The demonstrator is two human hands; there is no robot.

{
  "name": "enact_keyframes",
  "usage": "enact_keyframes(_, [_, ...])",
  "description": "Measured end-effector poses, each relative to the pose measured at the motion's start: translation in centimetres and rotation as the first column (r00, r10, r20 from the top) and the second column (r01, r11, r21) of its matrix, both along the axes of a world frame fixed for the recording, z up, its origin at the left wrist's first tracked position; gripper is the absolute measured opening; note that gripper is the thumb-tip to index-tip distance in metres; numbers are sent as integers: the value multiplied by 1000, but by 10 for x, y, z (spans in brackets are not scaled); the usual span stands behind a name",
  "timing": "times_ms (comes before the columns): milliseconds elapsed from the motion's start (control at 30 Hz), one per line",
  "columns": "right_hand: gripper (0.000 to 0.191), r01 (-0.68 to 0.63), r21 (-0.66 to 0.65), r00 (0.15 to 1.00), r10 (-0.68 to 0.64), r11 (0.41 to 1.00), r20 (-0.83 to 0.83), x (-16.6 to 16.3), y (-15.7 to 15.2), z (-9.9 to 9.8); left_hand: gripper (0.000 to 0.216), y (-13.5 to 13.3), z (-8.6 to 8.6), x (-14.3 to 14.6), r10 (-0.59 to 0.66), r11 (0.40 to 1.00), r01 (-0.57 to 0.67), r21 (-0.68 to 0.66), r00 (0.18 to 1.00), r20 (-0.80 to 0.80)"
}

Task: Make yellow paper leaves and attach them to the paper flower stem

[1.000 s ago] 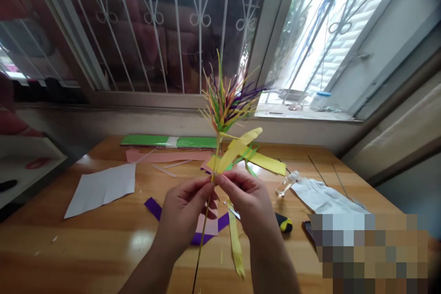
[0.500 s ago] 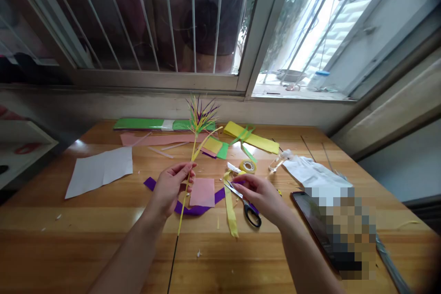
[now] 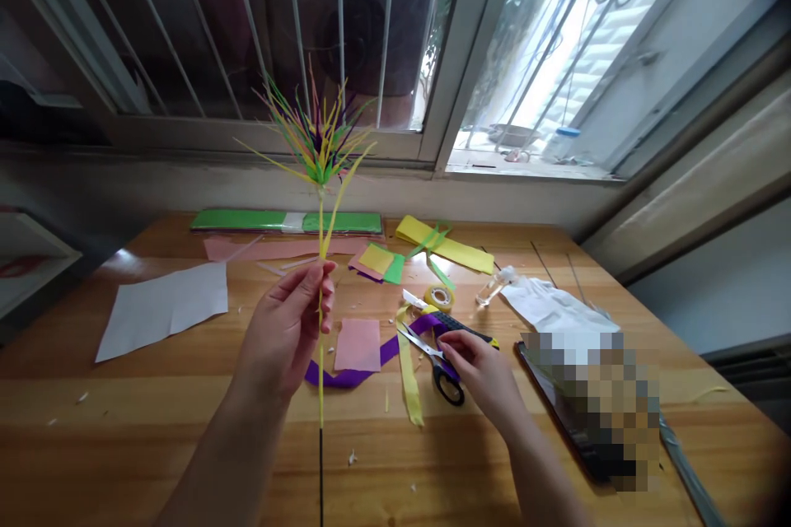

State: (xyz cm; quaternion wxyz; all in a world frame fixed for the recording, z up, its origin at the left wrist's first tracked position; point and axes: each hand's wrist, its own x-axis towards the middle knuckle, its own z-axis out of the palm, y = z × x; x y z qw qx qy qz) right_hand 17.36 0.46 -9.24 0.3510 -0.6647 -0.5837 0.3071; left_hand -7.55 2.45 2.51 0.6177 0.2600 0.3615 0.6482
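Observation:
My left hand (image 3: 290, 321) is closed round the thin stem of a paper flower (image 3: 321, 140) and holds it upright. The flower has a spiky head of green, yellow, purple and pink strips. Yellow paper wraps the stem down to a bare dark lower end, and two narrow yellow leaves stick out above my fingers. My right hand (image 3: 479, 370) is low over the table, thumb and fingertips together, right by the scissors (image 3: 446, 385) and the end of a purple paper strip (image 3: 346, 380). Whatever those fingertips hold, if anything, is hidden.
A yellow paper strip (image 3: 409, 383), pink square (image 3: 358, 344), tape roll (image 3: 439, 297) and utility knife (image 3: 463, 326) lie mid-table. Folded green paper (image 3: 241, 221) and yellow paper (image 3: 445, 244) are at the back, white paper (image 3: 164, 309) left, a clear bottle (image 3: 493, 288) and phone (image 3: 556, 412) right.
My left hand has lifted the flower higher and brought it closer, its stem now vertical. My right hand has drawn slightly back toward me, uncovering the utility knife. The view has shifted a little.

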Motion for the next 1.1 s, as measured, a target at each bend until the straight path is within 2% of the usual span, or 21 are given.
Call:
enact_keyframes(133, [25, -14, -4, 990, 14, 1000, 140, 1, 0, -6, 21, 7, -5, -6, 51, 999, -51, 10, 998, -29])
enact_keyframes(267, [25, -11, 9, 985, 9, 1000, 175, 4, -3, -10, 23, 21, -23, -7, -12, 1000, 7, -29, 985, -172])
enact_keyframes(400, [22, -37, 60, 985, 26, 998, 168, 2, -5, -17, 30, 35, -44, -4, -108, 991, 66, -115, 906, -409])
enact_keyframes(500, [19, -89, 68, 974, 72, 994, 215, -2, -6, -20, 35, 41, -55, -4, -132, 987, 70, -143, 859, -494])
enact_keyframes(667, [15, -137, 103, 957, 105, 985, 271, -9, -7, -19, 37, 46, -62, -4, -119, 988, 56, -141, 864, -490])
enact_keyframes(867, [12, -160, 134, 937, 108, 978, 331, -20, -10, -15, 35, 39, -54, 0, -126, 988, 80, -130, 909, -398])
enact_keyframes(1000, [15, -201, 97, 884, 138, 975, 446, -32, -11, -15, 35, 36, -50, 4, -134, 987, 94, -132, 933, -334])
enact_keyframes(1100, [26, -205, 73, 825, 132, 976, 550, -40, -13, -17, 34, 37, -52, 5, -129, 987, 88, -136, 932, -338])
